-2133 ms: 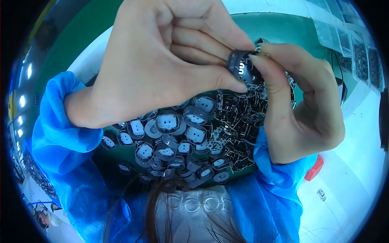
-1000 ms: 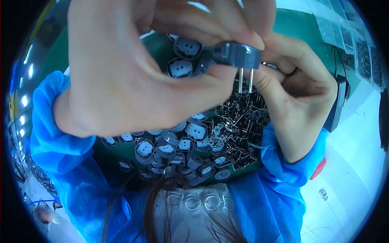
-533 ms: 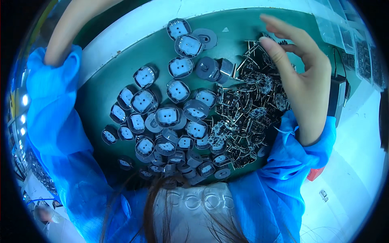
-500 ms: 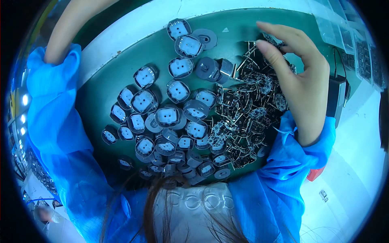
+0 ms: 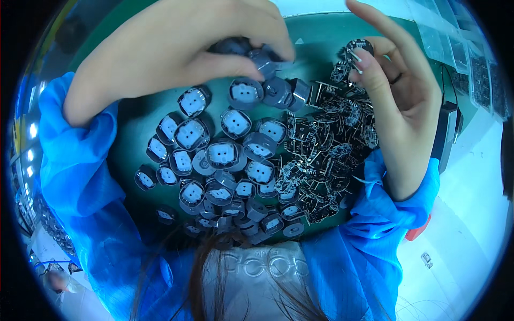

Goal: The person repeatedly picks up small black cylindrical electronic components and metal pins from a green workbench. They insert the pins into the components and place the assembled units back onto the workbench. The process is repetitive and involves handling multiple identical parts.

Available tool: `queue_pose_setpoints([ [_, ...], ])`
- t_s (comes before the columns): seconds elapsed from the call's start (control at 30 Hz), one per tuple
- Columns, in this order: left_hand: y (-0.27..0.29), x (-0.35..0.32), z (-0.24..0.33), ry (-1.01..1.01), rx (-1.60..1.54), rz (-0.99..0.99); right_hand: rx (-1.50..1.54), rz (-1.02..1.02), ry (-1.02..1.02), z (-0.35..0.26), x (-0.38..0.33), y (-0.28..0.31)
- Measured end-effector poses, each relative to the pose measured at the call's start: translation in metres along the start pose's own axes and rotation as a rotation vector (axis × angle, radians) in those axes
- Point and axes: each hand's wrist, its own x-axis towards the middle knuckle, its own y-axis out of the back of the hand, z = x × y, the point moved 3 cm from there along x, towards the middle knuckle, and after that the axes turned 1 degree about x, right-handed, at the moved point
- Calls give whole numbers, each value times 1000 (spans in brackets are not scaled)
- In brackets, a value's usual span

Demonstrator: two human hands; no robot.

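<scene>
My left hand (image 5: 225,43) reaches over the top of a spread of dark grey plastic housings. Its thumb and fingers are closed round a grey housing (image 5: 264,64), partly hidden by the hand. Just below lies another housing with a pale, two-holed inside (image 5: 246,92). My right hand (image 5: 399,69) pinches a small round black circuit board (image 5: 360,46) between thumb and finger, with metal pins sticking out of it; the index finger stretches away. Beneath that hand is a heap of similar black circuit boards (image 5: 321,144) with pins.
Many more housings (image 5: 221,153) cover the middle of the green mat (image 5: 128,139), some face up, others turned over. A white rim (image 5: 316,6) borders the mat at the far side. Clear plastic bins (image 5: 455,43) and a black box (image 5: 448,120) stand at the right.
My left hand has come in from the upper left and closed round a housing at the top of the spread. My right hand has lifted a circuit board off the heap.
</scene>
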Motion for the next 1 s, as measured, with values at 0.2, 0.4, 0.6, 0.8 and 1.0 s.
queue_pose_setpoints([
  [0.2, 8, 9, 11, 116, -195, 221, 238, -174, -101, -7, -6, -5],
  [0.4, -19, -9, 6, 527, -884, 311, 16, -65, 33, -14, -7, -8],
  [0.6, -18, -2, 23, 345, -716, 241, -210, 94, 8, -27, -13, -13],
  [0.8, -20, -6, 29, 321, -486, 380, -203, 165, 231, -23, -15, -13],
  [1.0, -21, -5, 31, 322, -529, 456, -171, 198, 275, -19, -17, -16],
])
